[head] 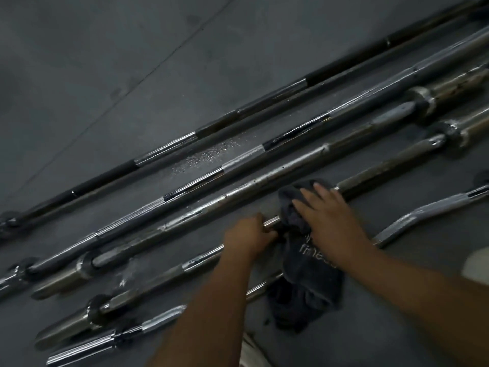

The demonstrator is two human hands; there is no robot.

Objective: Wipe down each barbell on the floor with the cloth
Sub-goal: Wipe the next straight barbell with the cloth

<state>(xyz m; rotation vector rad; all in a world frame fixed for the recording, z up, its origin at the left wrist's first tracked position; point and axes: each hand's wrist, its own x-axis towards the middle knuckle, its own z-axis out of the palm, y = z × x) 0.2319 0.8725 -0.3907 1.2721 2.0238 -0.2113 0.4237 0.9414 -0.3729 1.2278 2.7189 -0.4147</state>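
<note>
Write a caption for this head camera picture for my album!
The right hand presses a dark cloth on a barbell while the left hand grips it.

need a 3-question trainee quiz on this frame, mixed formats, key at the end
1. True or false: the left hand hangs free, touching nothing.
2. The right hand is: A) gripping a bare bar, B) pressing the cloth flat onto a barbell, C) hanging idle.
3. Fill in: the droplets lie on the ____ between two bars.

Key: 1 false, it grips that barbell's shaft beside the cloth; 2 B; 3 floor.
</note>
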